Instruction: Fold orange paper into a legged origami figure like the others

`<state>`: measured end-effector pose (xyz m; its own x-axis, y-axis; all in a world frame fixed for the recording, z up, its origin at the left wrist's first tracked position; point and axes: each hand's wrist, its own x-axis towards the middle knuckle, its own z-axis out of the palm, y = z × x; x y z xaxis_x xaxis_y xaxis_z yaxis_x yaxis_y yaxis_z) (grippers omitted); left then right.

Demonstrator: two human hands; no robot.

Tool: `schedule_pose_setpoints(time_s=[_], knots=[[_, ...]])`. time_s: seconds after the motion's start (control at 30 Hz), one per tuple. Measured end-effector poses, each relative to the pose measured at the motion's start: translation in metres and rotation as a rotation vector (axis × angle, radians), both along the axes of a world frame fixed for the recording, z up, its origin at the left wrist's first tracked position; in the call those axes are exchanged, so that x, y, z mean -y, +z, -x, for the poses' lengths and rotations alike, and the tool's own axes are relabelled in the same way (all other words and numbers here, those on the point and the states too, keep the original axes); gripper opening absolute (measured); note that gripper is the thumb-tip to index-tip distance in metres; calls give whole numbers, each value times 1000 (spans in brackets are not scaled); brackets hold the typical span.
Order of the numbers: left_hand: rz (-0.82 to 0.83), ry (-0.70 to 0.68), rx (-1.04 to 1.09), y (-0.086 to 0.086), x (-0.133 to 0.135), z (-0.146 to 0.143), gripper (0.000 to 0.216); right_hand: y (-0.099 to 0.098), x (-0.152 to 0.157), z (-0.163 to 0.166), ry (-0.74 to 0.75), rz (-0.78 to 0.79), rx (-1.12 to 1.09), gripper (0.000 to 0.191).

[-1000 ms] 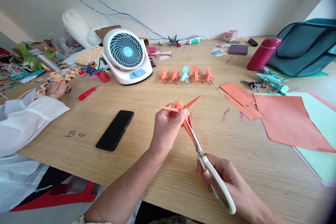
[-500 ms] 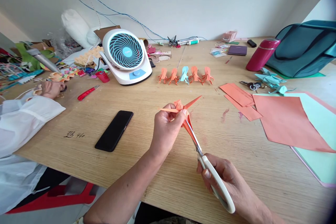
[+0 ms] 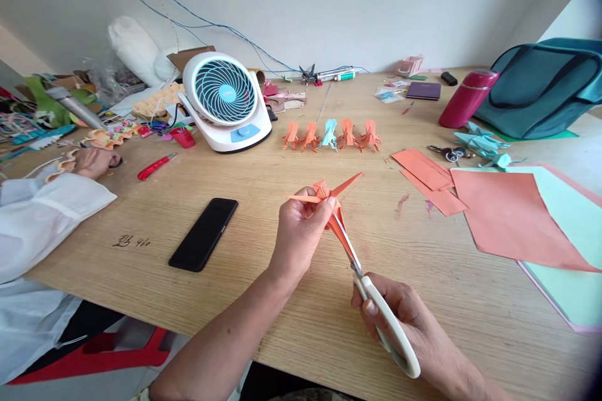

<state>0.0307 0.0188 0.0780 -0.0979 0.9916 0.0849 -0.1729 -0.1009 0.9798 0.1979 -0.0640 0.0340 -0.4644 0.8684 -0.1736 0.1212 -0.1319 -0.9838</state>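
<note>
Head view, and it's close work: the left hand (image 3: pixel 301 219) has a spiky orange folded-paper figure (image 3: pixel 322 190) pinched under its thumb, held up over the pale wooden table (image 3: pixel 263 175), on the near side of a row of five small orange and blue paper figures (image 3: pixel 330 135). Over to the right hand (image 3: pixel 399 313), wrapped around a pair of white-handled metal scissors (image 3: pixel 374 294), the slim blades pointing up and away among the figure's narrow lower flaps. Careful now! I'd say good form here means a firm pinch right beside the cut, the blades lined up with the fold, and a short, slow squeeze, with the tips well clear of that thumb. Rush it, and a neighbouring flap could get nicked.

What can't we see? The blade tips are lost in the folds by the thumb, so whether paper lies between the edges, I can't tell. Most left fingers hide behind the figure, and the right fingers partly vanish behind the handles. Both forearms run out of frame at the bottom.
</note>
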Motion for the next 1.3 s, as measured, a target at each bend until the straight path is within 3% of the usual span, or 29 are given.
schedule_pose_setpoints(time_s=[0.47, 0.8, 1.03, 1.17, 1.3], knots=[[11, 14, 46, 1, -1, 0, 20, -2, -1, 0, 3, -24, 14, 60], [93, 80, 139, -4, -10, 12, 24, -7, 0, -7, 67, -25, 100, 46], [127, 93, 139, -11, -17, 20, 27, -7, -1, -19, 1, -204, 358, 36], [139, 90, 139, -13, -18, 22, 29, -18, -11, -41, -133, -455, 615, 28], [138, 42, 173, -14, -18, 22, 26, -28, -36, -85, -252, -709, 953, 23]])
